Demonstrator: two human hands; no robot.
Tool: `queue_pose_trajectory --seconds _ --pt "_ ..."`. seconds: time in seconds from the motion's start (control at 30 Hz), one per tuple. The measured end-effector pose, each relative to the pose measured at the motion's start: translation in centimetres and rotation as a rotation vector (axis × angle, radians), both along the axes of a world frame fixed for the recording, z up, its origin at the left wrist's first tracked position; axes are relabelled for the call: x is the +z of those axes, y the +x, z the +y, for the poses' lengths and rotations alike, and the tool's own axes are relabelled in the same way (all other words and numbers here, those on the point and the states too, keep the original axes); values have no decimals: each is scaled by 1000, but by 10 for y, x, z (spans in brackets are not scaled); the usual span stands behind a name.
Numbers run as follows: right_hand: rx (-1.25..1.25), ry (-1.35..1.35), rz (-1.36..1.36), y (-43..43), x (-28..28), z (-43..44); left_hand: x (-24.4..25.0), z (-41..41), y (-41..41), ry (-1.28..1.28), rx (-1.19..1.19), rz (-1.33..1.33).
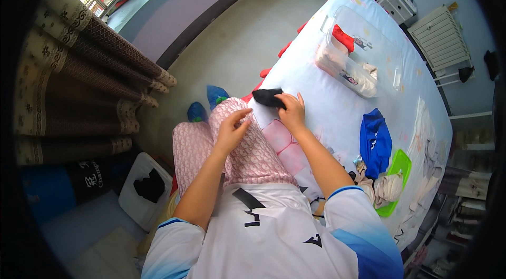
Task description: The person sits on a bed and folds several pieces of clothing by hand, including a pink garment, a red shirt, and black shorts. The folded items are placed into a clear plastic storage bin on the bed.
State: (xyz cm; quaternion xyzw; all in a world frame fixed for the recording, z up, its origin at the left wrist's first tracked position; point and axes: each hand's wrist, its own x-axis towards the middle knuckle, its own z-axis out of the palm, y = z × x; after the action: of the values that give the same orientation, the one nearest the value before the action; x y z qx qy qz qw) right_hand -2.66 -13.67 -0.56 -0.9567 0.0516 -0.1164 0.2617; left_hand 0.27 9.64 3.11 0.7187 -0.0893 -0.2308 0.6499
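A small black cloth item [267, 97], perhaps a folded sock, is pinched in the fingers of my right hand [291, 112] at the near left edge of the bed. My left hand [236, 128] hovers over my patterned pink trouser leg [257, 156], fingers apart and holding nothing. Beyond my right hand on the bed stands a clear plastic box [340, 61]. Folded light cloths [332, 55] and a red cloth [343, 38] lie inside it.
Right of me on the bed [332, 121] lie a blue garment [374, 140] and a green tray [401, 160] with a rolled beige cloth [388, 190]. A white lidded bin [134, 200] at my left bears a black cloth [150, 186]. Curtains [79, 101] hang by the window.
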Motion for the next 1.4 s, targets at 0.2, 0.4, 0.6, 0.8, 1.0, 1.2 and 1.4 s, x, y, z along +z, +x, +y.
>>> queue_pose_trajectory --seconds 0.2,0.4,0.6,0.8,1.0,1.2,1.4 --pt "-15 1564 238 -36 92 11 55 -19 18 -543 -326 371" --pt "101 1299 5 -51 129 28 77 -34 2 -625 -170 427" --pt "-88 1105 -222 -54 132 54 96 -31 -11 -601 -30 223" --pt "-33 897 -228 -61 135 45 93 -42 -14 -655 95 294" --pt "-175 1310 7 -72 118 11 91 -63 -26 -415 -90 322" --pt "-300 1101 -53 -95 92 -29 52 -97 -29 -186 -298 299" --pt "-448 828 -413 -20 176 -172 7 -96 8 -79 -326 282"
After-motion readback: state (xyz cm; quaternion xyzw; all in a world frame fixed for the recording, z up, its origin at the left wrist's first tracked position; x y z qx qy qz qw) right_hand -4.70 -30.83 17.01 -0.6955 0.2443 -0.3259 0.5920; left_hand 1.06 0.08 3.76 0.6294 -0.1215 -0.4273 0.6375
